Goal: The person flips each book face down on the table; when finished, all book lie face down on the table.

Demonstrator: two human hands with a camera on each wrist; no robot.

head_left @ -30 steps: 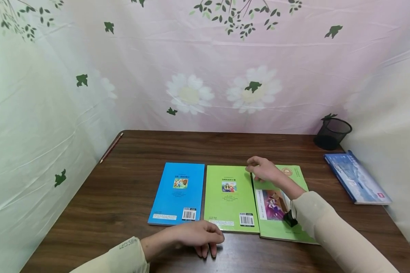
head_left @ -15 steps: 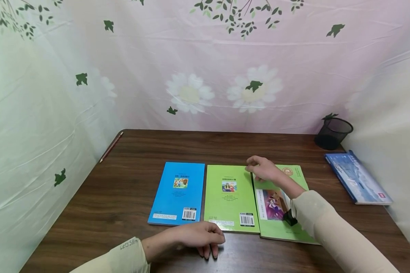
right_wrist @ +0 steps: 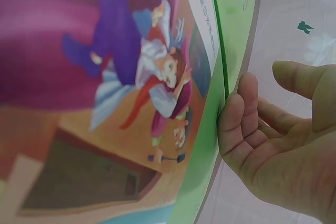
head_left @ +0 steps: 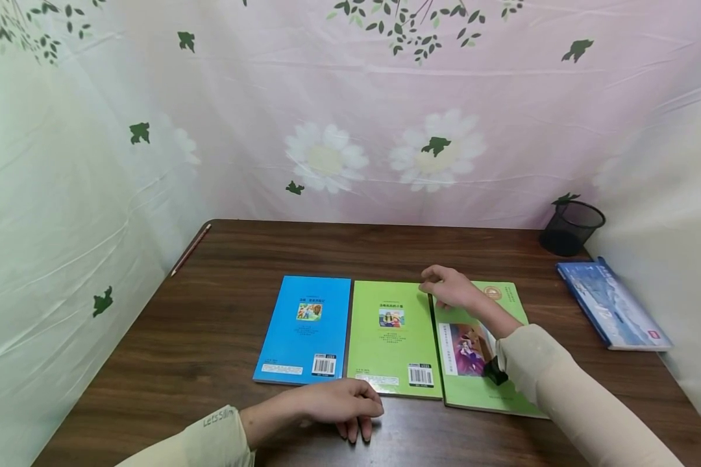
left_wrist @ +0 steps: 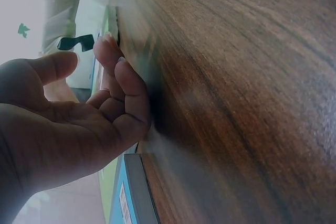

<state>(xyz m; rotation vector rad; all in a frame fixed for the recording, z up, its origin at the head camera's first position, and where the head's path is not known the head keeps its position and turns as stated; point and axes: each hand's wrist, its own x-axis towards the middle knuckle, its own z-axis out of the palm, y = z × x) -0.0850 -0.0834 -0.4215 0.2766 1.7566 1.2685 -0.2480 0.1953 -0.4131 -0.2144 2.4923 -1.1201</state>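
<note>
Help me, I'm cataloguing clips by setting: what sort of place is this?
Probably a curtained-off study or reading corner: several books lie on a wood-grain table, and flower-printed cloth hangs behind it. The wider room isn't visible.

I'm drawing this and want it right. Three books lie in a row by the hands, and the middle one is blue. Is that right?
Not quite: the head view shows the middle book is green. The blue one is at the row's left end.
</note>
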